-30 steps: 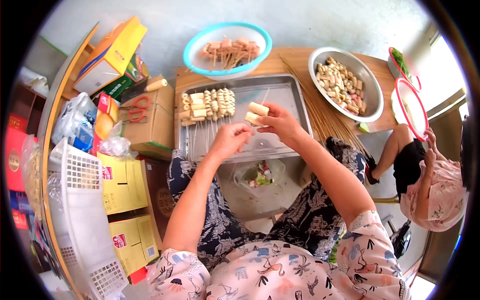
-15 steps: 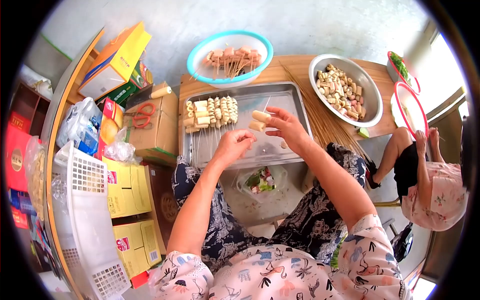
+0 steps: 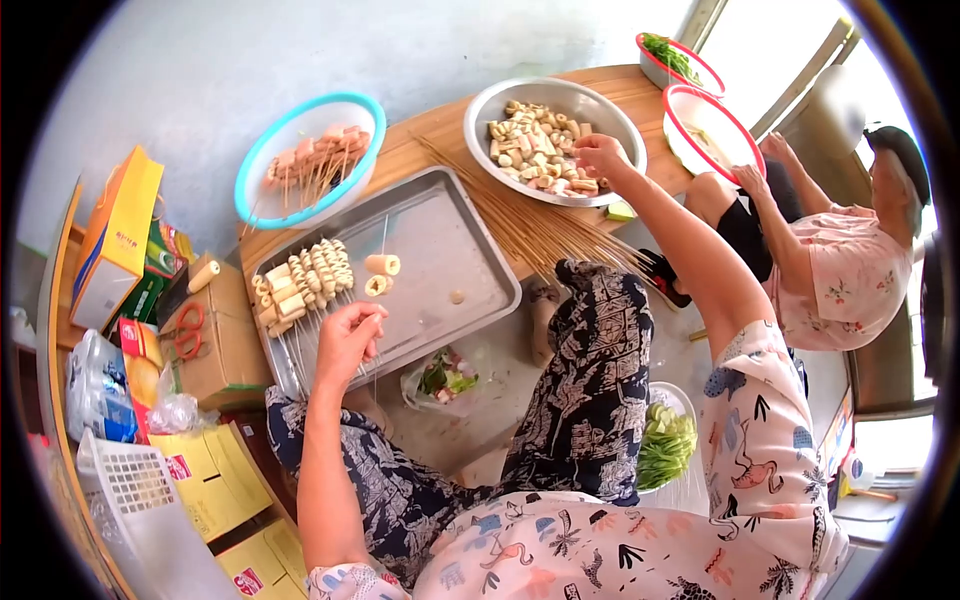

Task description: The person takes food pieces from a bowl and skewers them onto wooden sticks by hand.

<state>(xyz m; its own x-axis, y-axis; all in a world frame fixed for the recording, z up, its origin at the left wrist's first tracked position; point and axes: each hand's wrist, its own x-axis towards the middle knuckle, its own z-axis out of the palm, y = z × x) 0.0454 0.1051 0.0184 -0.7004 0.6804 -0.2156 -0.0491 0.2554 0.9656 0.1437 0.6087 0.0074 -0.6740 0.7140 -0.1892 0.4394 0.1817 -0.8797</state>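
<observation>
My left hand (image 3: 350,340) is closed in a pinch on a thin skewer (image 3: 386,228) over the metal tray (image 3: 440,215). Two pale tube-shaped food pieces (image 3: 382,264) are threaded on that skewer. Left of them in the tray lies a row of filled skewers (image 3: 312,278), some with ring or spiral-cut pieces. My right hand (image 3: 603,158) is over the right side of a metal bowl (image 3: 478,130) of cut food pieces (image 3: 535,145). Its fingers are loosely bent and apart, and I see nothing held in them.
Loose bamboo skewers (image 3: 520,225) lie between tray and bowl. A blue-rimmed basin (image 3: 247,185) holds pink skewered pieces. Scissors (image 3: 189,331) lie on a cardboard box (image 3: 235,345) at left. Another person (image 3: 850,270) sits at right, hands by a red-rimmed basin (image 3: 672,110).
My right hand has left the skewered pieces and moved right to the metal bowl. My left hand keeps hold of the skewer. The view has turned rightward.
</observation>
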